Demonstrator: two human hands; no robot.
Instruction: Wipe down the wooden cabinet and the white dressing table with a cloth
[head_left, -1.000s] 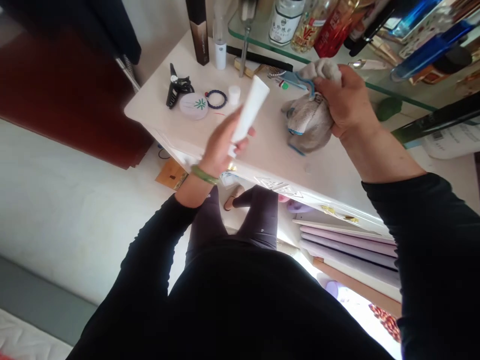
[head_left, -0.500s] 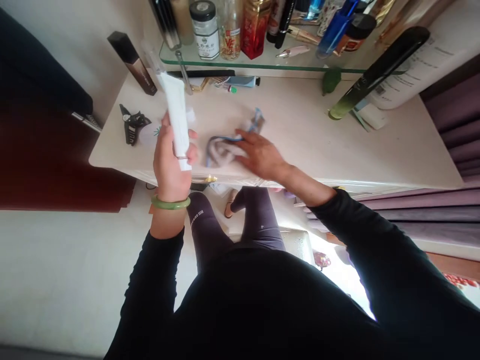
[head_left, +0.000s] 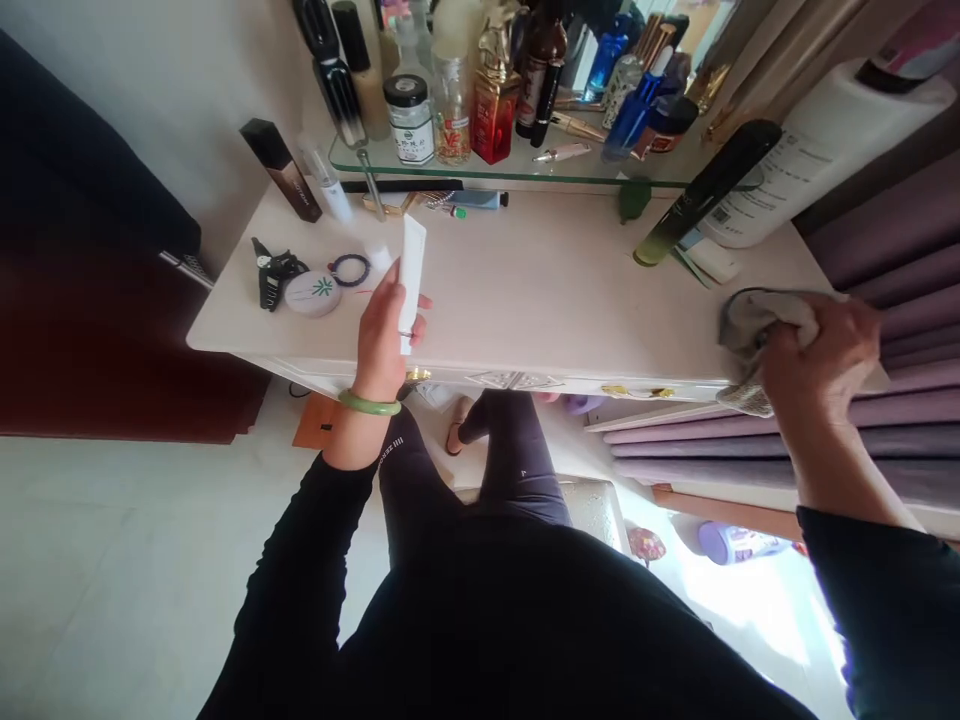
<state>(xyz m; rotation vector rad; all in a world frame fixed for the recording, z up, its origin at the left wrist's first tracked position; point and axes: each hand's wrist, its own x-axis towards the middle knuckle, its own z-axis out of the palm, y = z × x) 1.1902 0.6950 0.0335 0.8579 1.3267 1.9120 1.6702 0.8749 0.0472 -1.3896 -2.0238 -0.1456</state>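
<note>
- Moved since the earlier frame: right hand [head_left: 821,360] and grey cloth [head_left: 757,335], now at the right end of the table [head_left: 525,270], well along from mid-table; white tube [head_left: 411,270] upright in left hand [head_left: 386,345], barely shifted.
- Right fingers [head_left: 780,345]: closed, curled over the bunched cloth, firm hold at the table's edge.
- Left fingers [head_left: 390,300]: closed round the tube's lower part, tube clear above the table.
- Nearby, left: claw clip [head_left: 271,272], round compact [head_left: 313,294], dark hair tie [head_left: 349,269].
- Beyond: glass shelf [head_left: 510,175] of bottles.
- Step in hand, as judged: cloth working along the table's edge, tube only carried.
</note>
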